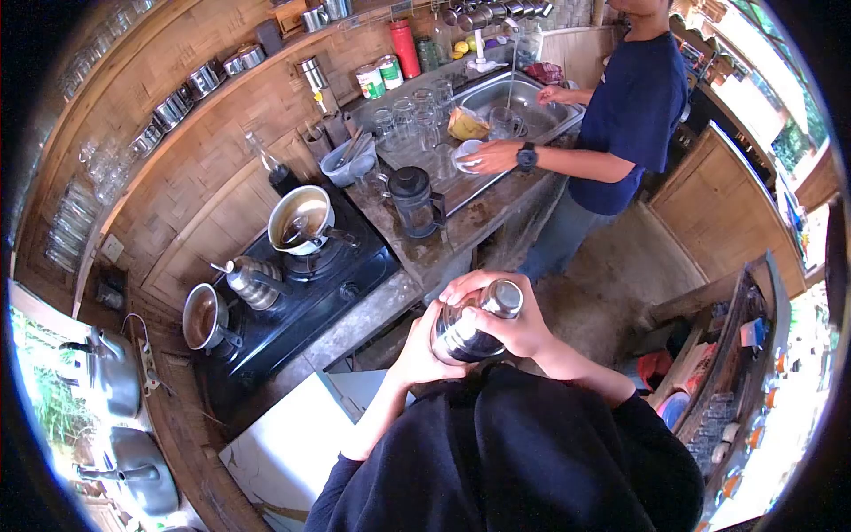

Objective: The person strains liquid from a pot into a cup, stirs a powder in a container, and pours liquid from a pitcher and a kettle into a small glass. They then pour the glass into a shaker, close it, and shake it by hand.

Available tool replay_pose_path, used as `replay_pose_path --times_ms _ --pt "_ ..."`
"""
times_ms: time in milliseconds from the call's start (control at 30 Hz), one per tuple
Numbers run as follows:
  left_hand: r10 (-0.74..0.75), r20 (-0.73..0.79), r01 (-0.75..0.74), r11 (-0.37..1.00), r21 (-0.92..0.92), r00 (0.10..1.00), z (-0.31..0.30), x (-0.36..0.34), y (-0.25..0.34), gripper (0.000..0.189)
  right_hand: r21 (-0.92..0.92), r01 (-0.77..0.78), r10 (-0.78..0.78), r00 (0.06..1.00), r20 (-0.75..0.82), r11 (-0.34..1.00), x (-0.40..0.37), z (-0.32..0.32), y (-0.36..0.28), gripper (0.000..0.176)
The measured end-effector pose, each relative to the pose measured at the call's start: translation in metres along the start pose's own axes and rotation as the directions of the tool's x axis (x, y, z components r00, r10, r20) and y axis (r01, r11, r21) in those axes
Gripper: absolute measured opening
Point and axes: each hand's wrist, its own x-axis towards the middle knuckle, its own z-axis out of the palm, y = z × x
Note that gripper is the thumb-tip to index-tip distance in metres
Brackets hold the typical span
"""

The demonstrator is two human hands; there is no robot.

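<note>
A metal-and-glass container [465, 332] with a shiny round silver end is held close in front of my chest. My left hand [421, 350] wraps round its lower left side. Around the upper part, near the silver end, my right hand [514, 324] is closed. The container is tilted, its silver end to the upper right. What is inside it cannot be made out. The nearest other vessel is a French press [413, 202] on the counter ahead.
A co-worker [634, 97] in a dark shirt holds a white bowl [467, 156] by the sink [554, 115]. Left ahead, a black stove [346, 257] bears a pot [301, 217], a kettle [254, 282] and a saucepan [204, 315]. Glasses stand beside the sink.
</note>
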Motion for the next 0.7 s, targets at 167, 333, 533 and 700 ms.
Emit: replay_pose_path --times_ms 167,333,533,700 --pt "-0.037 0.037 0.033 0.995 0.099 0.999 0.002 0.012 0.014 0.084 0.008 -0.032 0.032 0.999 -0.021 0.999 0.003 -0.012 -0.001 0.016" --pt "-0.027 0.109 0.014 0.992 0.122 0.994 -0.001 0.024 0.017 0.086 -0.004 0.088 -0.088 0.996 -0.024 0.996 0.003 -0.021 -0.002 0.019" --pt "-0.008 0.158 0.011 1.0 -0.017 0.987 0.0 0.037 0.018 0.094 -0.009 -0.018 0.019 0.979 0.203 1.0 0.027 -0.035 -0.03 0.026" --pt "0.04 0.226 -0.023 0.997 -0.08 0.973 0.0 0.033 -0.015 0.101 -0.047 -0.057 0.066 0.975 0.212 0.997 0.026 -0.032 -0.014 0.02"
